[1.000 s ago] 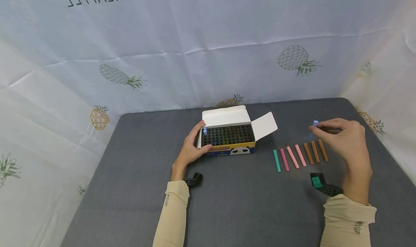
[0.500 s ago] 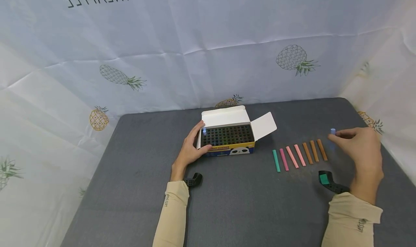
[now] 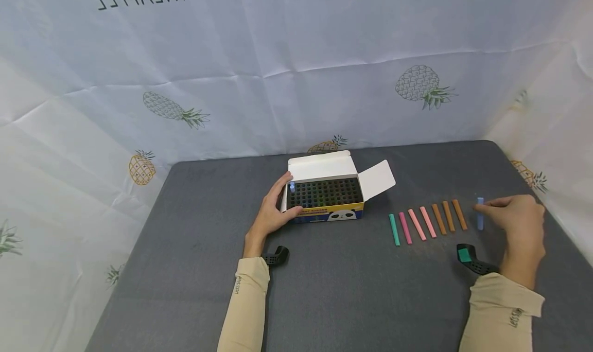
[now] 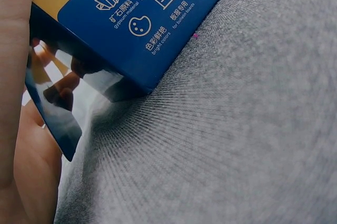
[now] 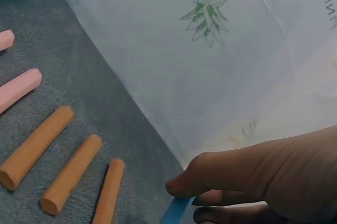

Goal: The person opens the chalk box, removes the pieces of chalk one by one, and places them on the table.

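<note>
My right hand [image 3: 520, 222] pinches a blue chalk stick [image 3: 480, 214] between thumb and fingers, low over the table at the right end of a row of chalks. In the right wrist view only one end of the blue chalk [image 5: 176, 211] shows below the thumb. My left hand [image 3: 270, 214] holds the left end of an open chalk box [image 3: 342, 214], thumb at the front and fingers at the side. Two blue chalks [image 3: 292, 187] stand in the holes of its dark insert. In the left wrist view the blue box [image 4: 126, 34] lies beside the hand.
Left of the blue chalk lie several brown chalks [image 3: 449, 215], two pink ones [image 3: 417, 224], a magenta one [image 3: 405, 227] and a green one [image 3: 394, 229]. The box's white side flap [image 3: 377, 179] sticks out right. A white pineapple-print cloth [image 3: 296, 110] hangs behind the grey table [image 3: 361, 290].
My right hand has moved right past the brown chalks and lowered the blue chalk, which has tipped from upright to lying lengthwise. The left hand and box have stayed put.
</note>
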The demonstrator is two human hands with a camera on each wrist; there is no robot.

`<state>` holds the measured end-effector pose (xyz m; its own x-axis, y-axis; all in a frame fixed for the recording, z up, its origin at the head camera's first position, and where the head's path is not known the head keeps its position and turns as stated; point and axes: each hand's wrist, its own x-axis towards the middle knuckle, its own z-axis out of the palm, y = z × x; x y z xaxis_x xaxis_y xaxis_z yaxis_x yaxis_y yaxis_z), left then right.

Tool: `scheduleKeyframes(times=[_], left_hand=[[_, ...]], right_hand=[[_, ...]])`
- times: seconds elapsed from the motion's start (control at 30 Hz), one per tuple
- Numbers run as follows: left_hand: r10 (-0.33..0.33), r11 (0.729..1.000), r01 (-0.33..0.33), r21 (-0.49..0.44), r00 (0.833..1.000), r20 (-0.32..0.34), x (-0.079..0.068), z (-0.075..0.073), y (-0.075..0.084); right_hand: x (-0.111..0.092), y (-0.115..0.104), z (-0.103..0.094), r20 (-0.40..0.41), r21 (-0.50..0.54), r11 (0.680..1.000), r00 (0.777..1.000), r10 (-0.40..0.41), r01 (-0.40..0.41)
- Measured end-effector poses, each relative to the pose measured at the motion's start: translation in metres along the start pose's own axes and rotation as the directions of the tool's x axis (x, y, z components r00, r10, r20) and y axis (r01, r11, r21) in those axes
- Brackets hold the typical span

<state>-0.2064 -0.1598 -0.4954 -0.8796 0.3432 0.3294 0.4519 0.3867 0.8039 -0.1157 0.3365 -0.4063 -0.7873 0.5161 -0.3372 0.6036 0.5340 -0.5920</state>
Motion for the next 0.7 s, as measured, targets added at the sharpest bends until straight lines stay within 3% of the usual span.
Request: scheduleKeyframes(times=[0.2, 0.43, 0.7], left_hand=[[0.006, 1.000, -0.006, -0.009, 1.000, 0.000, 0.000, 0.000, 0.001], [0.016, 1.000, -0.016, -0.014, 1.000, 0.001, 0.000, 0.001, 0.000], [0.011, 1.000, -0.011, -0.012, 1.000, -0.001, 0.000, 0.000, 0.001]], right_hand=[[0.010, 0.007, 0.013, -0.003, 0.063, 0.998, 1.000, 0.001, -0.001], [0.024, 0.017, 0.035, -0.079, 0.080, 0.994, 0.995, -0.064, 0.070], [0.030, 0.018, 0.041, -0.115, 0.116, 0.990, 0.992, -0.061, 0.075]])
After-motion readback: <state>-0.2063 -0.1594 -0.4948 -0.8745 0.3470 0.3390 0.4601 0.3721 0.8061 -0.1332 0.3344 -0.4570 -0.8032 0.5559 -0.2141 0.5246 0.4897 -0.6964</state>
